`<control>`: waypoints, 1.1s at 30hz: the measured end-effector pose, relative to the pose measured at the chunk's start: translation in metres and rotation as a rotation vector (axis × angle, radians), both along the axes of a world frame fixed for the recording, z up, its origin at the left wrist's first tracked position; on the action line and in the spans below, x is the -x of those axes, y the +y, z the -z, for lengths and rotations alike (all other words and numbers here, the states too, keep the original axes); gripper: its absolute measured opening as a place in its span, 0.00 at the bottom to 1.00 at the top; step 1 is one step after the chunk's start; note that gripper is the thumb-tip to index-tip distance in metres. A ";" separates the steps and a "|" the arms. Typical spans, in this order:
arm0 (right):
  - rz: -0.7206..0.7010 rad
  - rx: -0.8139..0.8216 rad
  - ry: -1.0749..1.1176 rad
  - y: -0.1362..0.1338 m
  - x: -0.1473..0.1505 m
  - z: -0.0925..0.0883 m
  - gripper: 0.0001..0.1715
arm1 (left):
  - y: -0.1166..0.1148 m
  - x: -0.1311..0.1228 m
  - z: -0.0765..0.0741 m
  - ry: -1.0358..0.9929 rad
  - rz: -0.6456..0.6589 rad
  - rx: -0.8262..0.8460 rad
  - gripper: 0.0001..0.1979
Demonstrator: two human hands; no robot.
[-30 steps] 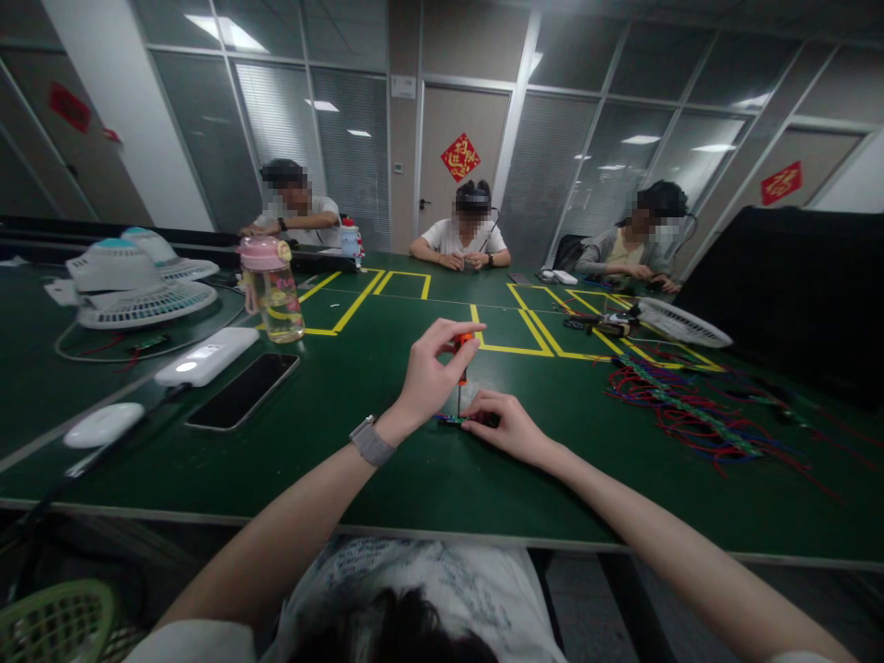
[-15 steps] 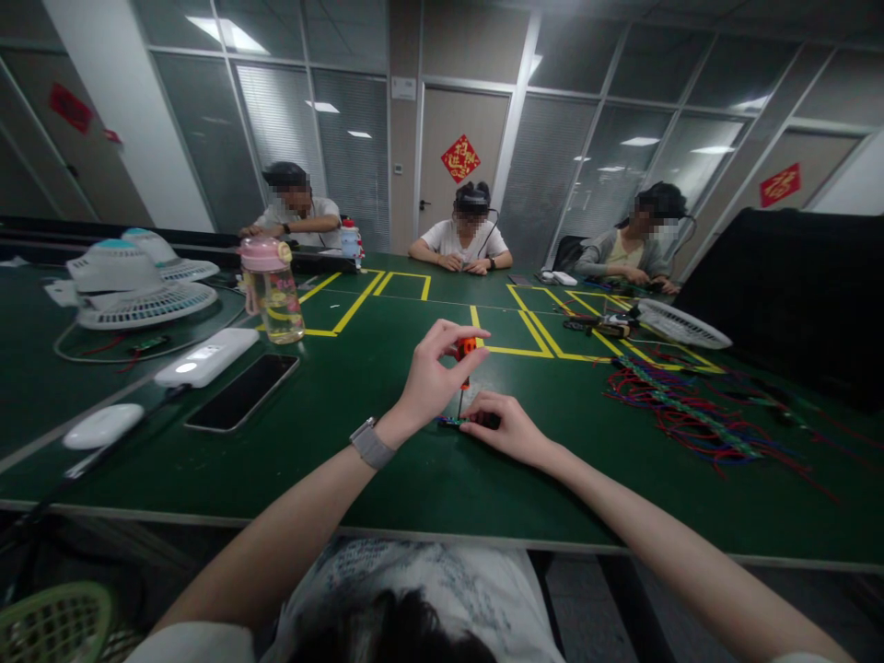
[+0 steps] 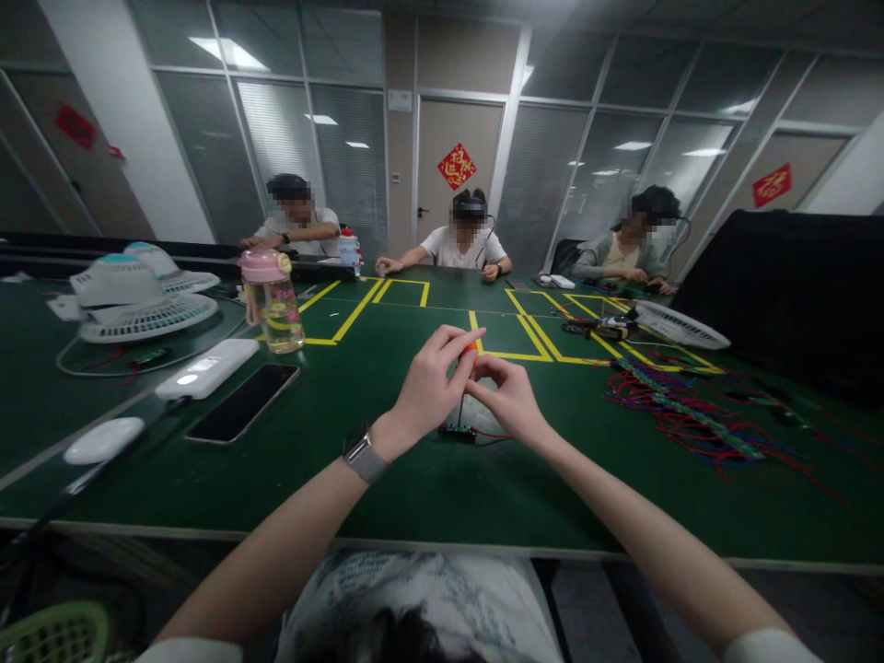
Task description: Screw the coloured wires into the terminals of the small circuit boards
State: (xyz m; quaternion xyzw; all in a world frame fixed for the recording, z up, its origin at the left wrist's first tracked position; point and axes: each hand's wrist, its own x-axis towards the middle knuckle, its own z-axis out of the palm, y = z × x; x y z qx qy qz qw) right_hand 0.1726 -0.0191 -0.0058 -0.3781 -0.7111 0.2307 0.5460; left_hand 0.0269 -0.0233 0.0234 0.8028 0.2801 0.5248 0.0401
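Observation:
A screwdriver (image 3: 471, 347) with an orange part on its handle stands nearly upright over a small circuit board (image 3: 457, 432) on the green table. My left hand (image 3: 435, 382), with a watch on its wrist, is closed around the top of the handle. Just below, my right hand (image 3: 507, 391) pinches the screwdriver at the lower handle; its fingertips touch my left fingers and partly hide the tool. The thin shaft reaches down to the board, though I cannot tell exactly what the tip touches. Thin wires run from the board to the right.
A phone (image 3: 243, 402), a white power strip (image 3: 207, 368), a pink-lidded bottle (image 3: 274, 304) and white fans (image 3: 148, 308) stand left. Wired circuit boards (image 3: 691, 410) lie right, near a dark monitor (image 3: 794, 295). Three people sit across the table.
My right hand has left the circuit board and risen to the screwdriver beside my left hand, uncovering the board and its wires. The person opposite has stretched an arm out to the left.

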 end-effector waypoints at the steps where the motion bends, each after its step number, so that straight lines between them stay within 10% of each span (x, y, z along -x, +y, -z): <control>1: 0.008 0.001 -0.007 -0.001 0.000 0.000 0.08 | -0.003 0.005 -0.002 0.113 -0.008 0.006 0.18; 5: 0.044 0.003 -0.037 -0.006 -0.001 -0.002 0.08 | -0.014 0.053 0.004 0.323 -0.191 0.131 0.25; 11: 0.060 0.009 -0.033 -0.010 -0.001 -0.002 0.11 | -0.010 0.164 0.049 0.498 -0.874 0.294 0.30; 15: 0.050 0.015 -0.013 -0.010 -0.002 0.001 0.11 | -0.011 0.190 0.057 0.624 -1.161 0.404 0.34; 20: 0.050 0.031 -0.010 -0.008 -0.005 0.003 0.10 | -0.013 0.183 0.056 0.615 -1.162 0.664 0.37; 33: 0.038 0.016 -0.011 -0.009 -0.005 0.004 0.11 | -0.013 0.176 0.060 0.682 -1.194 0.600 0.36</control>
